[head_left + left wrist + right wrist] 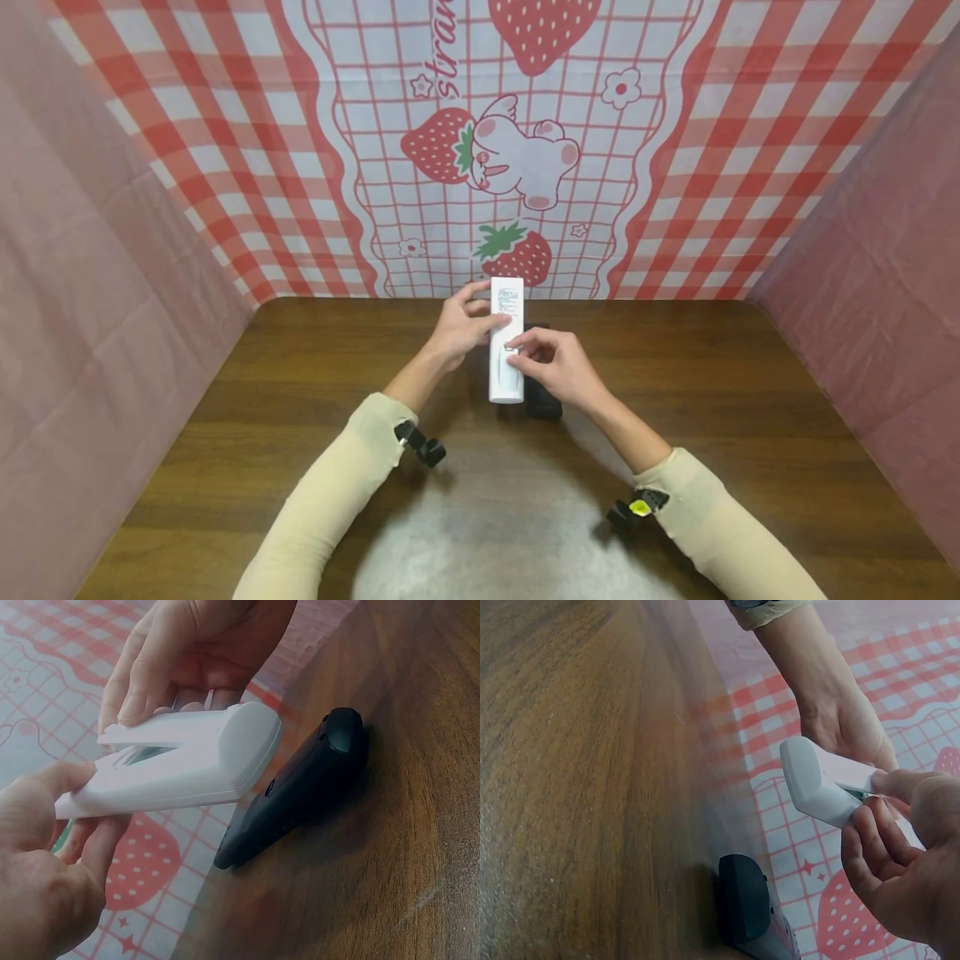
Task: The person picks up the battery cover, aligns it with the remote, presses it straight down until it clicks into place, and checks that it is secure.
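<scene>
In the head view a white remote control (pixel 506 292) is held up above the table, its labelled back facing up. My left hand (pixel 459 329) grips it along its left side, thumb across the back. With thumb and fingers, my right hand (pixel 562 362) pinches the raised end of its battery cover (pixel 169 726). That cover slants up from the body, its other end still at the remote's bottom end. A narrow gap shows beneath it in the left wrist view; what lies inside is unclear. Behind the white remote, a black remote control (pixel 307 776) lies on the table.
The brown wooden table (pixel 262 467) reaches back to a red-and-white checked cloth (pixel 300 192) printed with strawberries. Pink cloth walls (pixel 97 250) stand at both sides. Each wrist wears a black strap with a small camera (pixel 431 452).
</scene>
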`<state>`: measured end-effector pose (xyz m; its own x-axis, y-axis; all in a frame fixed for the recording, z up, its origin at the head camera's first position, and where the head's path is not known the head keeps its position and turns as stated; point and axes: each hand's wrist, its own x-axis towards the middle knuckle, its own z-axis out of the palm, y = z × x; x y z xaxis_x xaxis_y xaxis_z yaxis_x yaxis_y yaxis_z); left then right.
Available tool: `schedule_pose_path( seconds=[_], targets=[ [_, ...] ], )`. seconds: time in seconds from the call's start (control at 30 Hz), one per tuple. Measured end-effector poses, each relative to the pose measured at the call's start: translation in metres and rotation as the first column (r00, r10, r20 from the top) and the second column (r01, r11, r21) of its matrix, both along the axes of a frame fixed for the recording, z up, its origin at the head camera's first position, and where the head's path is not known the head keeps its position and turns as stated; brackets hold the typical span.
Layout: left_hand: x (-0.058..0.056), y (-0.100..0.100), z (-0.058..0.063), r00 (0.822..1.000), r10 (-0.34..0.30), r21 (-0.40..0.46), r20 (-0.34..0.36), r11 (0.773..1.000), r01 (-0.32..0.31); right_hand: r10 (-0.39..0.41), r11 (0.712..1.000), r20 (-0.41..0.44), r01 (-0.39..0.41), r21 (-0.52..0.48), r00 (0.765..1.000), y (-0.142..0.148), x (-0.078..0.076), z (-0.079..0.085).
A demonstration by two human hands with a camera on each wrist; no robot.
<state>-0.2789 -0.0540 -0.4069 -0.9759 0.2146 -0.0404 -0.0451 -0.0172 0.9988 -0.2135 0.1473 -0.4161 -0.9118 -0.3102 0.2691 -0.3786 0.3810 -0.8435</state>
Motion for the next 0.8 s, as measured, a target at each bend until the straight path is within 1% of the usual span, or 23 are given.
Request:
schedule_pose_path(
  seconds=[0.27,0.6,0.8],
  targets=[
    [0.0003,-0.0003,-0.0002,1.000,-0.001,-0.003,-0.005,1.000,0.001,-0.005,1.000,-0.001,0.005,0.001,1.000,0.0000,-0.0017,-0.0030],
    [0.0009,-0.0004,-0.0010,1.000,0.000,0.010,-0.005,1.000,0.000,-0.038,0.999,-0.017,0.037,-0.006,0.999,-0.0047,0.0011,-0.0020],
    [0.0013,-0.0004,-0.0018,1.000,-0.001,0.000,-0.009,1.000,0.001,-0.038,0.999,-0.015,0.038,-0.007,0.999,-0.0043,0.0015,-0.0037]
  ],
)
